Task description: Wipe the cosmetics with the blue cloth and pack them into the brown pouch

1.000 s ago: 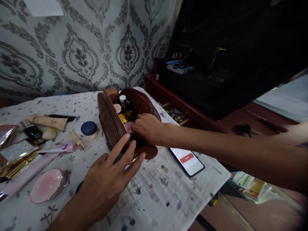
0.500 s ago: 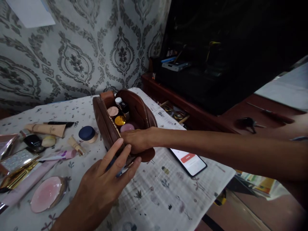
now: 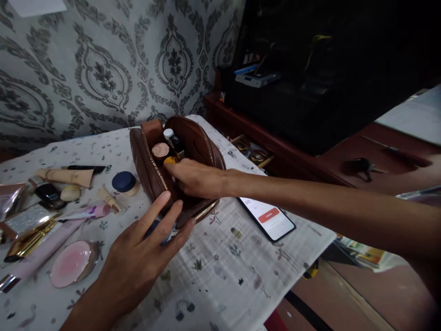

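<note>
A brown zippered pouch (image 3: 140, 156) stands unzipped on the cloth-covered table. My left hand (image 3: 138, 250) lies along its near side, fingers spread, the tips at the zipper edge. Inside the opening is my right hand (image 3: 200, 178), its fingers curled and pointing down, their tips hidden. Close to those fingers I see a yellow-gold lid (image 3: 171, 160). Beyond it sit a jar with a pale pink marbled lid (image 3: 160, 150) and a small black bottle (image 3: 177, 143) beside a white cap (image 3: 168, 133). Whatever the right fingers hold is hidden.
Left of the pouch lie a navy-lidded jar (image 3: 124, 182), a beige tube (image 3: 69, 176), a pink round compact (image 3: 73, 264), a long pink tube (image 3: 50, 246) and other cosmetics. A lit phone (image 3: 268, 218) lies right of the pouch. Behind are a red-brown cabinet (image 3: 234, 117) and a dark screen.
My right hand has shifted farther back inside the pouch, and its fingers now cover the pink lid and part of the yellow-gold one. The left hand stays against the pouch; the view has shifted slightly.
</note>
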`<state>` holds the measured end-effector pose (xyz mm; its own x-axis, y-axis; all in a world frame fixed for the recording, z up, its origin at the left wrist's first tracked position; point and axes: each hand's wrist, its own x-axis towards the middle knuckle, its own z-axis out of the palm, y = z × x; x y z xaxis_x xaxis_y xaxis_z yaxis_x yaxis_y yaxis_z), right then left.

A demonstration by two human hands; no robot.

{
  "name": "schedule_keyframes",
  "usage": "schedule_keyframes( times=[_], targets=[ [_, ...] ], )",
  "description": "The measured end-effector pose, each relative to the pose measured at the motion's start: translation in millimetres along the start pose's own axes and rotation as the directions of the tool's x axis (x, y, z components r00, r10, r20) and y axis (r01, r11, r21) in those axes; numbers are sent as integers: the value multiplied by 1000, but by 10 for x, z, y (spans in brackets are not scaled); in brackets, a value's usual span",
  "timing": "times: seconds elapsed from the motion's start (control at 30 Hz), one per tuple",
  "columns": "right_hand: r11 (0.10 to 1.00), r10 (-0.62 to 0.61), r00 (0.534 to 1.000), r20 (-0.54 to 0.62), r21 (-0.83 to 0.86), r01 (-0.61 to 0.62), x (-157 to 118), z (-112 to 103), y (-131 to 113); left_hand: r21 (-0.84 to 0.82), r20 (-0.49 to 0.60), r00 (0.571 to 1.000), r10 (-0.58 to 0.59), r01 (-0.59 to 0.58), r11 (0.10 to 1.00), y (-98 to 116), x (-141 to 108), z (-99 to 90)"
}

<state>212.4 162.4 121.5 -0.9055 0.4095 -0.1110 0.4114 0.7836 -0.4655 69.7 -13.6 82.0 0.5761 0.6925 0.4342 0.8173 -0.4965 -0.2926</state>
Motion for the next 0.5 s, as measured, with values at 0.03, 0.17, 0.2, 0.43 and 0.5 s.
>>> schedule_keyframes(
  times=[0.03,0.17,0.2,0.43,0.5],
  targets=[
    [998,70,996,-57,-2,-70,-22,-32,-4,0,2,1000,5,-5,1000,-5,-21,5],
    [987,158,980,-124,13,-158,-46,-78,9,-7,-3,1000,15,-15,1000,-27,-53,24],
    [990,137,983,-120,5,-138,-37,-68,17,-8,-5,1000,14,-14,1000,-27,-44,23],
    [994,-25,999,-27,109,28,-6,37,-37,-71,-93,995,-38,32,997,-42,-44,-69],
    [977,-72,992,-102,191,91,-27,35,-65,-73,-121,968,-218,210,975,-126,-202,-114]
  ],
)
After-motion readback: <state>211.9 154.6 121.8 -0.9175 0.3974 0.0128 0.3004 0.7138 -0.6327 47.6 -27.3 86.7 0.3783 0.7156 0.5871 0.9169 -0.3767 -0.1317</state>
